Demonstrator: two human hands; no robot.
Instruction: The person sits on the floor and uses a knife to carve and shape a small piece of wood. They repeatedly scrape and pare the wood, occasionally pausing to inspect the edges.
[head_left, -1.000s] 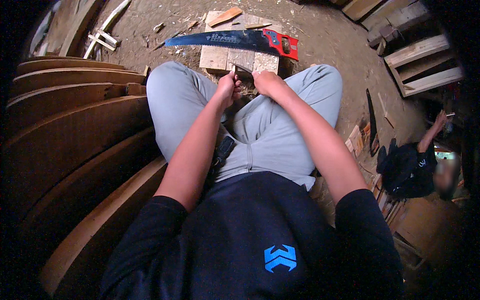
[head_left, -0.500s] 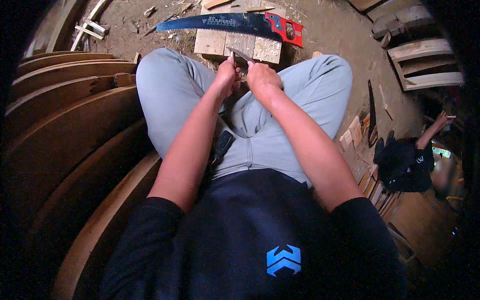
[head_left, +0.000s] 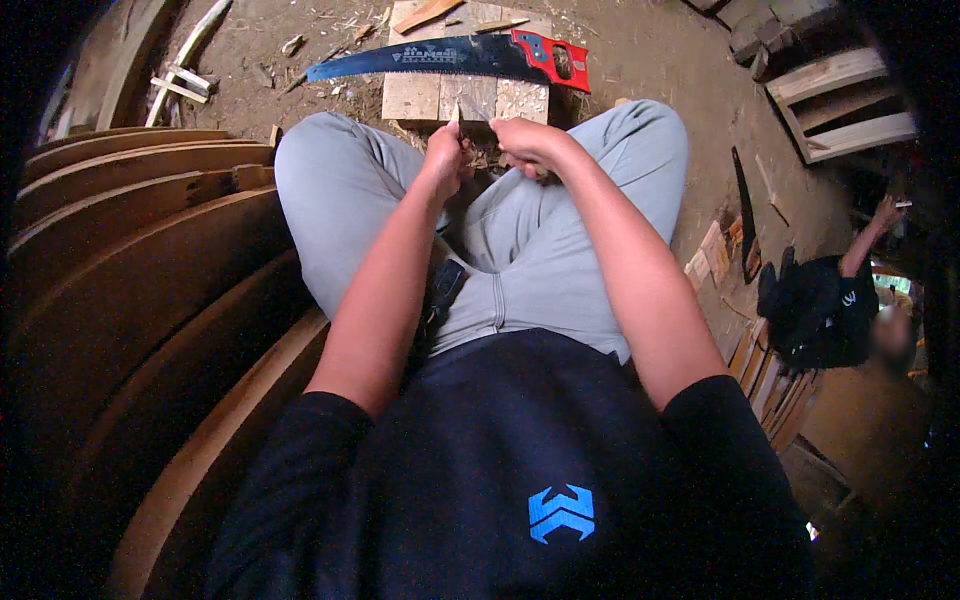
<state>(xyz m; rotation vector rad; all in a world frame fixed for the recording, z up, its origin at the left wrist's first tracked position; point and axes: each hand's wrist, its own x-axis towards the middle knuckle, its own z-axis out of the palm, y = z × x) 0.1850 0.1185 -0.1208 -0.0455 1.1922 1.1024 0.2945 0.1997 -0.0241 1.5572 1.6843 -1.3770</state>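
My left hand (head_left: 445, 158) is closed around a small wooden stick (head_left: 456, 113), whose pale tip points up past my thumb. Close by on the right, my right hand (head_left: 528, 143) grips a knife; its grey blade (head_left: 478, 109) slants up and left toward the stick, a small gap apart from it. The knife's handle is hidden in my fingers. Just beyond both hands is a low wooden board (head_left: 415, 100) strewn with shavings. Across it lies a pruning saw (head_left: 430, 56) with a long dark blade and a red handle.
Curved wooden planks (head_left: 130, 240) stand in a row at my left. Wood scraps lie on the dirt floor, and a dark blade-like strip (head_left: 745, 205) rests at right. Beyond it are a wooden frame (head_left: 840, 110) and another person (head_left: 822, 310) in dark clothes.
My hands have drawn slightly apart, and the knife's blade has come away from the stick's tip. The view has shifted a little, so the board and saw appear further left and up.
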